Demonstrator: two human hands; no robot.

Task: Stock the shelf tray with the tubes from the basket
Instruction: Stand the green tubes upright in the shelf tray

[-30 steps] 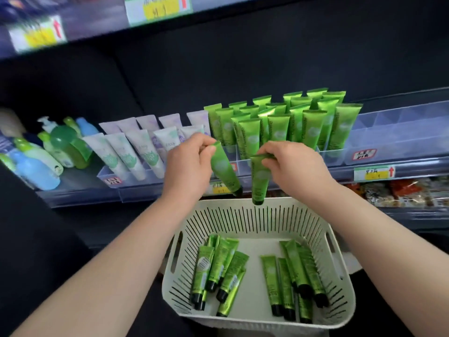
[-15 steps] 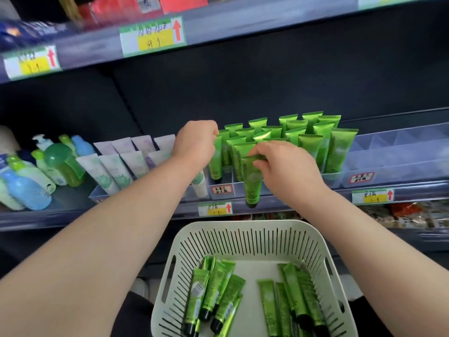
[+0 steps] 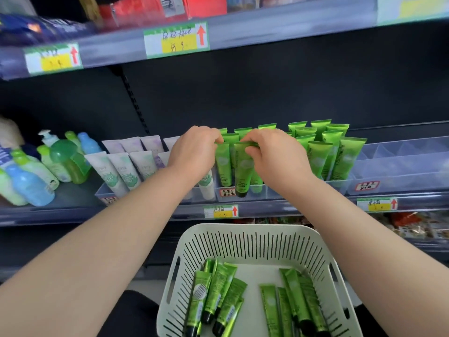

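Two hands work at the middle shelf (image 3: pixel 73 211) of a dark store rack. The right hand (image 3: pixel 277 156) pinches the crimped top of a green tube (image 3: pixel 243 171) between curled fingers and thumb. This tube hangs upright, cap down, at the front edge of the clear shelf tray (image 3: pixel 337 188), and its black cap shows in front of the tray's front wall. The left hand (image 3: pixel 194 152) has its fingers curled on the top of a second green tube (image 3: pixel 223 166), which stands in the tray just beside the first. More green tubes (image 3: pixel 340 159) stand in rows toward the right side of the tray. To the left, white and lilac tubes (image 3: pixel 121 171) lean in rows, and plastic bottles (image 3: pixel 63 161) stand near the shelf's left edge. Below the shelf, a pale slotted basket (image 3: pixel 243 239) holds loose tubes (image 3: pixel 218 293), which lie flat in two groups. Price labels (image 3: pixel 176 40) with red arrows sit on the front edge of the upper shelf (image 3: pixel 291 23). The back panel (image 3: pixel 267 93) is dark.
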